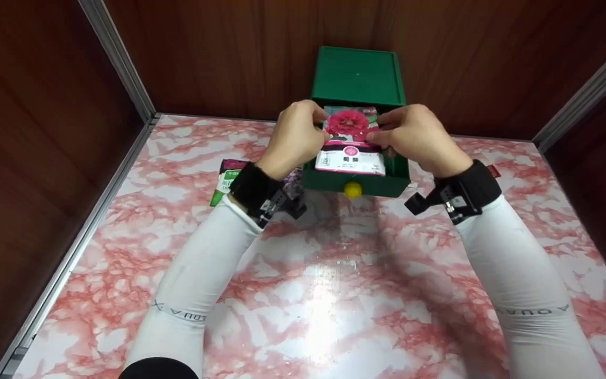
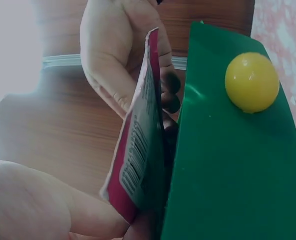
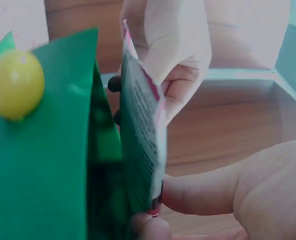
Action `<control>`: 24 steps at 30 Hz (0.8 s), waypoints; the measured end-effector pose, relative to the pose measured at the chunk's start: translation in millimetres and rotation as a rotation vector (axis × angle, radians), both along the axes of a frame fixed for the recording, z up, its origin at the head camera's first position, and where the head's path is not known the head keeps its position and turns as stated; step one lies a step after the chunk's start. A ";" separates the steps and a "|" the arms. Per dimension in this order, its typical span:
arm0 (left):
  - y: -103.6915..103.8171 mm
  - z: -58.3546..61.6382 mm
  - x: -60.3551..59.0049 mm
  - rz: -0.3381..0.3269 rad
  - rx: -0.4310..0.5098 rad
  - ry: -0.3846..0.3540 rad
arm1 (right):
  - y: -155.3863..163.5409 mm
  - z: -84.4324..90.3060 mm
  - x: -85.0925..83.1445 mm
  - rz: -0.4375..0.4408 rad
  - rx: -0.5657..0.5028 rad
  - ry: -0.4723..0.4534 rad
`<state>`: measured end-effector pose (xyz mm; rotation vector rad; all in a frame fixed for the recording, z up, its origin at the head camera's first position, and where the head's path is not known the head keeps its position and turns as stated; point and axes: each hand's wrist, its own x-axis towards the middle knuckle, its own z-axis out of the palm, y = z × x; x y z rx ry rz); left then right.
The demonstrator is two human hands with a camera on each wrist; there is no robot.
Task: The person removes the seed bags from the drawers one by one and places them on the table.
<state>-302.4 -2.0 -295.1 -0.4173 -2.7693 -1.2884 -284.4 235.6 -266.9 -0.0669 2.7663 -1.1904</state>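
Note:
A flat seed packet (image 1: 349, 126) with a pink flower on its front is held between both hands, over the pulled-out drawer (image 1: 329, 183) of a green box (image 1: 358, 76). My left hand (image 1: 299, 131) pinches the packet's left edge between thumb and fingers. On the opposite edge, my right hand (image 1: 420, 134) pinches it the same way. The packet's printed back, with a barcode (image 2: 134, 150), shows in the left wrist view, tilted above the drawer's front wall (image 3: 53, 165). A round yellow knob (image 1: 353, 189) sits on that front. The drawer's floor is mostly hidden under the packet.
Left of the box, a green and purple packet (image 1: 226, 181) lies on the pink marbled table (image 1: 303, 316), partly behind my left wrist. A small red item (image 1: 494, 170) lies beyond my right wrist. Brown wood-grain panels (image 1: 219, 58) enclose the back and sides.

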 end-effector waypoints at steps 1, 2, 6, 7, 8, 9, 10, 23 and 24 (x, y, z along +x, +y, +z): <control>-2.3 -0.6 1.5 0.007 0.012 0.004 | -1.0 -0.5 2.1 0.002 -0.007 0.000; -4.8 -1.5 3.0 0.013 0.023 0.008 | -2.0 -1.1 4.0 0.004 -0.018 0.000; -15.4 -5.4 8.5 0.017 0.081 0.009 | -5.9 -4.4 11.6 0.007 -0.067 0.013; -18.3 -6.3 9.6 0.014 0.098 0.009 | -7.1 -5.1 13.5 0.007 -0.080 0.016; -21.3 -7.0 10.6 0.010 0.115 0.010 | -8.4 -5.8 15.4 0.005 -0.092 0.017; -24.5 -7.6 11.6 0.006 0.132 0.009 | -10.0 -6.3 17.3 0.001 -0.101 0.015; -27.7 -8.1 12.4 0.003 0.149 0.006 | -12.0 -6.7 19.1 0.000 -0.112 0.010; -70.3 -13.7 9.4 0.037 0.313 -0.047 | -53.0 -14.2 25.2 0.032 -0.256 0.122; -74.2 -14.8 8.4 0.043 0.324 -0.057 | -56.8 -15.0 24.5 0.032 -0.263 0.130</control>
